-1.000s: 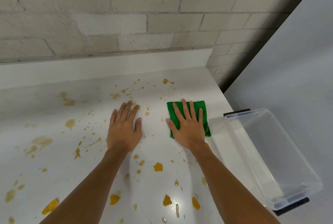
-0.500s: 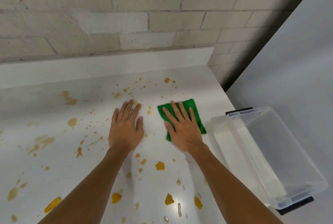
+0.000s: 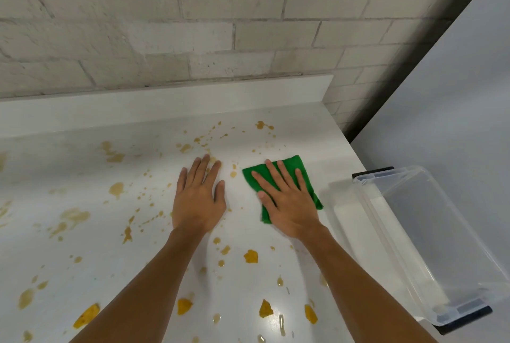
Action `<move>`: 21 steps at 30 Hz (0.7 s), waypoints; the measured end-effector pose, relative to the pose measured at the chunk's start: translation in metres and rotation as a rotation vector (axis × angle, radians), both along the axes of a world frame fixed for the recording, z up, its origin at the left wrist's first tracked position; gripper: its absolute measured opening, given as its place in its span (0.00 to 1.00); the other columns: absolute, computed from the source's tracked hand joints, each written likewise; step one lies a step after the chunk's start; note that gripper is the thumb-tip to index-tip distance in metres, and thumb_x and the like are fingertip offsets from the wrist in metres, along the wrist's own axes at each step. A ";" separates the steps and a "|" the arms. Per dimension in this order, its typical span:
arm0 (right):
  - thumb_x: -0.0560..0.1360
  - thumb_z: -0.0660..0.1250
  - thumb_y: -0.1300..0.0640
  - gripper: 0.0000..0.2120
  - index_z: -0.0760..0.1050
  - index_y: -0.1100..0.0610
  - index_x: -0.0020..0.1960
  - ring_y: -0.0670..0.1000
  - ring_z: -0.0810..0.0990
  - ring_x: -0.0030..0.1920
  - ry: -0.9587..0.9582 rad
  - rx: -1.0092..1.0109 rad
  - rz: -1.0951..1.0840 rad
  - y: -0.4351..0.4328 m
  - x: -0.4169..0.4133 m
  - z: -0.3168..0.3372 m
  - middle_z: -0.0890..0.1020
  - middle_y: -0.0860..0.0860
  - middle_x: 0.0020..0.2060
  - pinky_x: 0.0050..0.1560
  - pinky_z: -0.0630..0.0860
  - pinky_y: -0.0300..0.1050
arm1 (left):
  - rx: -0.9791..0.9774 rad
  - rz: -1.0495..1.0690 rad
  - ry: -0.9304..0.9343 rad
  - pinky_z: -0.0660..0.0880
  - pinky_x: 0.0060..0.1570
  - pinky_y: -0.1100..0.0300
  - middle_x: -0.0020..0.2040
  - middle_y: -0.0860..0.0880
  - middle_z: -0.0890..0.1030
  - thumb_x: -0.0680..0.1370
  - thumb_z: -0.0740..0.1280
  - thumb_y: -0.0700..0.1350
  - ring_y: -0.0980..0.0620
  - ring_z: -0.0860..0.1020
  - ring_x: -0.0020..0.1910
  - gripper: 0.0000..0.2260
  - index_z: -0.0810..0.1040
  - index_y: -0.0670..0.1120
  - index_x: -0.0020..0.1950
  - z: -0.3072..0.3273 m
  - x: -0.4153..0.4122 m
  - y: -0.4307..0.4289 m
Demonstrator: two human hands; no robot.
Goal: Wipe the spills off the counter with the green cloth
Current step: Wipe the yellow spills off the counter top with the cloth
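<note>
Flat green square cloth [image 3: 313, 195]: middle & near part hidden under right grip [image 3: 289, 207]. White spill-spotted desk [image 3: 69, 166] cut off at left & near edges. Clear plastic tub [image 3: 369, 204]: right side clipped by frame edge.

No words, numbers or signs can be read on the brick wall [image 3: 193, 25], the counter [image 3: 317, 146], the green cloth [image 3: 299, 167] or the clear box [image 3: 430, 232].

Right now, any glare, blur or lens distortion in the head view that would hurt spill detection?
Head view: small glare patch on the counter near the bottom edge. Head view again: slight wide-angle bowing along the backsplash and brick wall, dark shading at top right. The left hand, right hand and green cloth are sharp, with only soft forearm shadows.
</note>
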State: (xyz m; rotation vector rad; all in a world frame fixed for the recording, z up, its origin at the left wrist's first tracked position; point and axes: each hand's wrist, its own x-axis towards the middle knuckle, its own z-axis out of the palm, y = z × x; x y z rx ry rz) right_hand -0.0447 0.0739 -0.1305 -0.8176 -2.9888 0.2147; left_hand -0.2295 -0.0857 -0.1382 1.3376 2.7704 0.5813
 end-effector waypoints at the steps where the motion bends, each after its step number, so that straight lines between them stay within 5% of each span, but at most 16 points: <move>1: 0.86 0.38 0.37 0.28 0.48 0.36 0.85 0.51 0.40 0.86 -0.006 0.002 -0.031 0.005 0.006 0.000 0.45 0.44 0.87 0.84 0.38 0.62 | -0.005 -0.002 -0.004 0.47 0.83 0.46 0.86 0.50 0.56 0.85 0.46 0.57 0.51 0.50 0.85 0.28 0.60 0.52 0.84 0.001 0.000 0.000; 6: 0.82 0.29 0.37 0.31 0.40 0.36 0.85 0.54 0.34 0.85 -0.053 -0.078 -0.268 0.015 -0.021 0.005 0.38 0.47 0.86 0.83 0.36 0.66 | -0.022 0.001 -0.004 0.46 0.83 0.47 0.86 0.50 0.54 0.85 0.44 0.57 0.52 0.48 0.85 0.28 0.58 0.52 0.85 0.002 0.002 0.000; 13: 0.87 0.39 0.38 0.28 0.48 0.37 0.86 0.53 0.39 0.86 0.005 0.000 -0.032 -0.011 0.000 -0.001 0.44 0.46 0.87 0.84 0.37 0.63 | -0.007 0.004 -0.005 0.47 0.83 0.46 0.86 0.50 0.56 0.85 0.46 0.57 0.51 0.50 0.85 0.28 0.60 0.52 0.84 0.001 0.001 0.000; 21: 0.81 0.31 0.36 0.33 0.43 0.38 0.86 0.56 0.36 0.86 -0.043 -0.064 -0.255 -0.005 -0.045 0.004 0.40 0.49 0.87 0.83 0.35 0.67 | -0.016 0.011 -0.001 0.46 0.83 0.47 0.86 0.50 0.55 0.85 0.46 0.57 0.52 0.49 0.85 0.28 0.60 0.52 0.84 0.000 0.001 0.001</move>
